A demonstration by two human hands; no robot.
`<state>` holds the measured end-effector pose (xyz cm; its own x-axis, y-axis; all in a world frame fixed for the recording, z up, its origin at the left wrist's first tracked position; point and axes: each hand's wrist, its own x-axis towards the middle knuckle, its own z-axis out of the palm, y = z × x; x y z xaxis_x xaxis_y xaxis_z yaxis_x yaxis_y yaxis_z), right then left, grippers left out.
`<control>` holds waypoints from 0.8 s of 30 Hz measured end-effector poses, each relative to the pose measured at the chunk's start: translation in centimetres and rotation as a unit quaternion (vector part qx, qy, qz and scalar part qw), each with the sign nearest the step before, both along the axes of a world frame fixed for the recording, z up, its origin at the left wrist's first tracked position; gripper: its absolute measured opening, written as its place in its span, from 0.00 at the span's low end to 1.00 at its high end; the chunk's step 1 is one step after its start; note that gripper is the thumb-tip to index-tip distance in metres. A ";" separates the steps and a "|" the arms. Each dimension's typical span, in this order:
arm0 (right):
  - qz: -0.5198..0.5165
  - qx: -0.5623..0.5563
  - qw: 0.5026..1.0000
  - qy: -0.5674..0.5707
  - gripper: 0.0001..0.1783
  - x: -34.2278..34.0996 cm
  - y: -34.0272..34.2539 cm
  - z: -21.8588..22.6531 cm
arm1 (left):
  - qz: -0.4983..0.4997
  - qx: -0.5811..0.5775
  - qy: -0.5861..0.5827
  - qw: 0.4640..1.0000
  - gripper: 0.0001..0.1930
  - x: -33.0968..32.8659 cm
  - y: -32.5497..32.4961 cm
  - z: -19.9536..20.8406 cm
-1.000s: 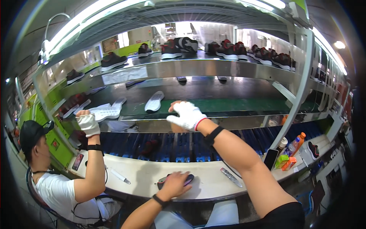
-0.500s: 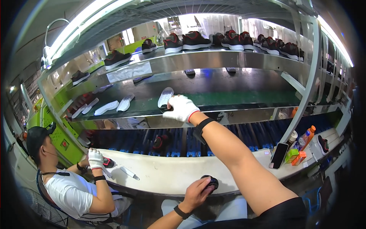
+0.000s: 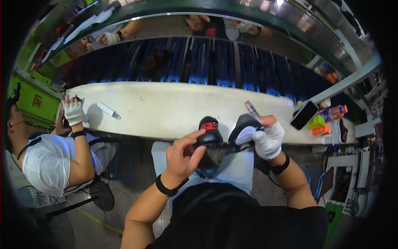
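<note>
Running left to right across the view, the long white workbench (image 3: 166, 110) has a smooth matte top with a rounded front edge. Behind the bench, blue-lit rollers (image 3: 215, 62) sit under a curved steel shelf. At the bench's left end a seated person in a white shirt (image 3: 45, 164) raises a white-gloved hand (image 3: 74, 112). At the bench's front edge, centre, a black shoe (image 3: 209, 135) with red inner lining is held over the lap. The bare left hand (image 3: 182, 155) is closed around its heel end, fingers curled. The white-gloved right hand (image 3: 268, 139) grips a dark-backed white insole (image 3: 245, 132), fingers wrapped. On the bench: a white marker (image 3: 108, 110) left, a dark phone (image 3: 304, 115) right.
</note>
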<state>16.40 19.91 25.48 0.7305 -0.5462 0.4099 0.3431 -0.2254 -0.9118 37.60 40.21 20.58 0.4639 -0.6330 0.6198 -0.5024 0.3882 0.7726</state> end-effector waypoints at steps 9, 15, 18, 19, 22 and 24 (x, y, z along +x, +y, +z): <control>-0.014 0.045 0.997 -0.065 0.19 2.1 7.8 -5.5 | -0.023 0.060 -0.052 0.997 0.13 -1.7 0.8 3.2; -0.052 -0.121 0.991 -0.024 0.23 1.9 6.4 -6.3 | -0.004 0.061 -0.107 0.992 0.18 -1.3 0.3 2.8; -0.048 -0.129 0.990 -0.013 0.25 1.6 6.0 -6.4 | -0.012 0.081 -0.112 0.990 0.19 -1.1 0.5 3.1; -0.047 -0.141 0.989 -0.009 0.25 1.5 5.9 -6.3 | -0.020 0.099 -0.105 0.989 0.19 -1.2 0.5 3.2; -0.038 -0.139 0.989 -0.017 0.25 1.6 5.7 -6.1 | -0.024 0.105 -0.102 0.989 0.19 -1.2 0.5 3.4; -0.040 -0.142 0.989 -0.012 0.25 1.7 5.7 -5.9 | -0.023 0.098 -0.098 0.990 0.19 -1.1 0.3 3.2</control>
